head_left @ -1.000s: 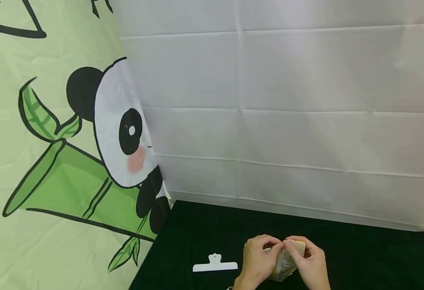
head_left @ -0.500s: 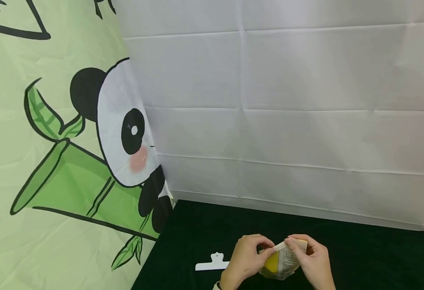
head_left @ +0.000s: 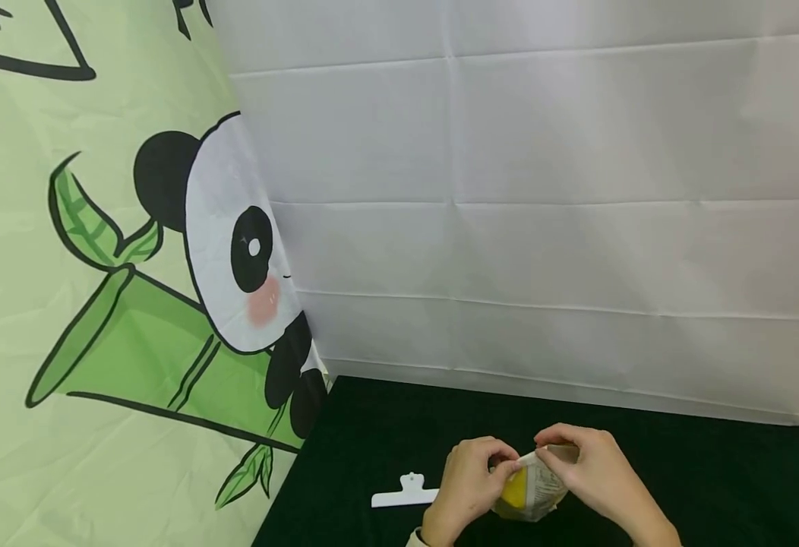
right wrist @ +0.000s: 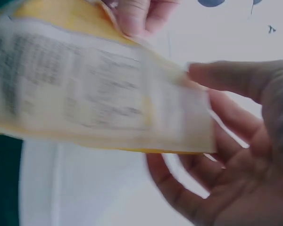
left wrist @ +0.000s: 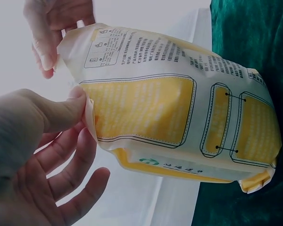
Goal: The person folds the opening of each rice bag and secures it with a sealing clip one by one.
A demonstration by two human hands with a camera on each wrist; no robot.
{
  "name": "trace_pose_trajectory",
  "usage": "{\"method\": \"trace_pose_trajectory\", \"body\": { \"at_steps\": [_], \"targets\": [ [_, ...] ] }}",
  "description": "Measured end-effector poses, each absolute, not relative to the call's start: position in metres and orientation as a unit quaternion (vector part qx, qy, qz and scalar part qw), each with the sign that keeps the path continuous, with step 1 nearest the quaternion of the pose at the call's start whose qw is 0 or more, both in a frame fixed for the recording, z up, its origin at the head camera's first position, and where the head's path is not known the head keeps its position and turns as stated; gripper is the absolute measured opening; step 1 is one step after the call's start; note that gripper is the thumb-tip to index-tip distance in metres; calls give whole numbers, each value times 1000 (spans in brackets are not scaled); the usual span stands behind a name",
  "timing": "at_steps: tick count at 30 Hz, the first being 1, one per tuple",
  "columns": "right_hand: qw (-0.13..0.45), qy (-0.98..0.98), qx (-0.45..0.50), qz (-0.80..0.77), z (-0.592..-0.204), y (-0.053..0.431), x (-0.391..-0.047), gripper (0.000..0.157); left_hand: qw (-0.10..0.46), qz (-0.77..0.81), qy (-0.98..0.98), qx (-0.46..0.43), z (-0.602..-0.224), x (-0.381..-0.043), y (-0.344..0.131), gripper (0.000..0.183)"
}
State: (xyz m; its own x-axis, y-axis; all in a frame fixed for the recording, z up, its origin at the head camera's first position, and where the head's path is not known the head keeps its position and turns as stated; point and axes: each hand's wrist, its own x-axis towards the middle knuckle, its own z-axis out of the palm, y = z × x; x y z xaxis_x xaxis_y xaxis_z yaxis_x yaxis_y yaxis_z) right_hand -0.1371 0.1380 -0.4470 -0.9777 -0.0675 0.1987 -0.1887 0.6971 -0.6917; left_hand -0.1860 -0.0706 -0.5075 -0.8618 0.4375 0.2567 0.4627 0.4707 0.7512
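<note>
A white and yellow printed packaging bag (left wrist: 137, 108) stands upright on the dark green cloth, its top edge raised between both hands. My left hand (head_left: 473, 480) pinches that edge at its left part, thumb in front and index finger behind, the other fingers loosely spread. At the right corner of the edge is my right hand (head_left: 594, 467), its thumb (right wrist: 236, 77) on the near side and its fingers behind the bag; this view is blurred. A white long-bar clip (head_left: 405, 492) lies on the cloth left of the bag, its right end hidden by my left hand.
The dark green cloth (head_left: 714, 486) covers the table. Behind it hangs a creased white sheet (head_left: 543, 228), and at the left a green curtain (head_left: 3, 304) with a panda and bamboo print.
The hands, close together at the bag's top edge, have drawn apart; the left moved left, baring the yellow panel. The right wrist has swung out right and its index finger has lifted slightly.
</note>
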Motion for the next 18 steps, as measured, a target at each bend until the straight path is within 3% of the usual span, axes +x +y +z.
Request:
{"method": "trace_pose_trajectory", "body": {
  "at_steps": [9,18],
  "targets": [
    [36,-939,177,293,-423,127,-147,11,27,-431,-860,-273,-506,-186,-71,12],
    [36,-946,178,267,-421,122,-149,20,-50,-422,-866,-262,-499,-184,-84,11]
  ]
}}
